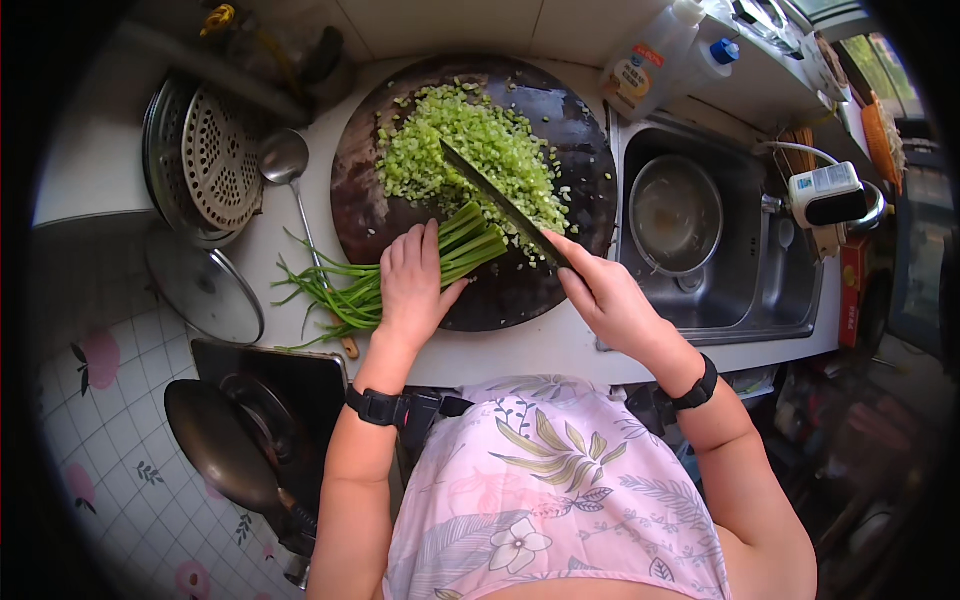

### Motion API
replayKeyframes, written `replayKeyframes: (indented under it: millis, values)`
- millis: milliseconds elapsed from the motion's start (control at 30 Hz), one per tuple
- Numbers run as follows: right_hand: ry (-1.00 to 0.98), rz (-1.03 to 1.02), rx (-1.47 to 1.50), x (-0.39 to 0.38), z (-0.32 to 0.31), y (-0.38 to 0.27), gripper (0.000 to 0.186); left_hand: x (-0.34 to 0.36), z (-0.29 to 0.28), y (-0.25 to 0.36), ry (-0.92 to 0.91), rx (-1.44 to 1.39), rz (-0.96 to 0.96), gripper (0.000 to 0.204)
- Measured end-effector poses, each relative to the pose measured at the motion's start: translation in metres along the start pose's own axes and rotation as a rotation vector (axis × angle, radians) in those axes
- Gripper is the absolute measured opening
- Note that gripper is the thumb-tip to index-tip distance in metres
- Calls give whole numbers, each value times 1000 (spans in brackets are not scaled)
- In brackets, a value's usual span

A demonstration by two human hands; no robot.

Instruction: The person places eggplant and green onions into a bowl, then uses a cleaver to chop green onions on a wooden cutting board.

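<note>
A round dark chopping board (pixel 365 205) lies on the counter before me. My left hand (pixel 412 280) presses down on a bunch of long green vegetable stalks (pixel 460 245), fingers close together across it. The cut ends point right over the board, while the thin tops trail off its left edge. My right hand (pixel 605 295) grips a kitchen knife (pixel 505 203); its handle is mostly hidden in my fist. The dark blade slants up and left, just beyond the cut ends. Behind and beside it spreads a heap of finely chopped pale green pieces (pixel 450 130).
Right of the board is a steel sink (pixel 740 270) with a metal bowl (pixel 677 215) in it. Bottles (pixel 655 60) stand behind. To the left are a ladle (pixel 290 165), a perforated steamer plate (pixel 220 160), a glass lid (pixel 210 290) and a wok (pixel 220 445) by the stove.
</note>
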State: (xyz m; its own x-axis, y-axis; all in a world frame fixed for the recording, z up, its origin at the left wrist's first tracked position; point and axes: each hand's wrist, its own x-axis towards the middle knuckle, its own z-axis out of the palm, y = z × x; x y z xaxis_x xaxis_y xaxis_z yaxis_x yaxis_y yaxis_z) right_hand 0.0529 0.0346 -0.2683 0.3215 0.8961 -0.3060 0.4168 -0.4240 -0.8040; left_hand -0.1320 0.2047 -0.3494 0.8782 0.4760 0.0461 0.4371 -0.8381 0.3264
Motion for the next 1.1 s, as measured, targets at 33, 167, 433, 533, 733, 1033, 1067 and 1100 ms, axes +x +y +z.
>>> replayKeyframes:
  millis: [33, 167, 433, 533, 733, 1033, 1067, 1100]
  values:
    - [-17, 24, 9, -2, 3, 3, 45, 0, 2, 1, 22, 5, 5, 84]
    - [2, -45, -53, -3, 20, 16, 45, 3, 8, 7, 34, -14, -12, 76]
    - [34, -67, -68, 3, 38, 23, 45, 1, 19, 6, 109, 16, -84, 63]
    - [16, -56, 43, 6, 41, 18, 45, -2, 24, 12, 138, -3, -111, 59]
    - [-28, 18, 70, 8, 37, 11, 44, 2, 28, 17, 166, 2, -126, 64]
    - [40, -37, 47, -16, 17, -8, 45, -39, -37, -27, -42, -57, -79, 122]
    - [55, -32, 45, -20, 17, -11, 45, -45, -44, -37, -116, -37, -123, 122]
    - [54, -68, 54, -25, 18, -15, 45, -52, -50, -46, -162, -32, -137, 122]
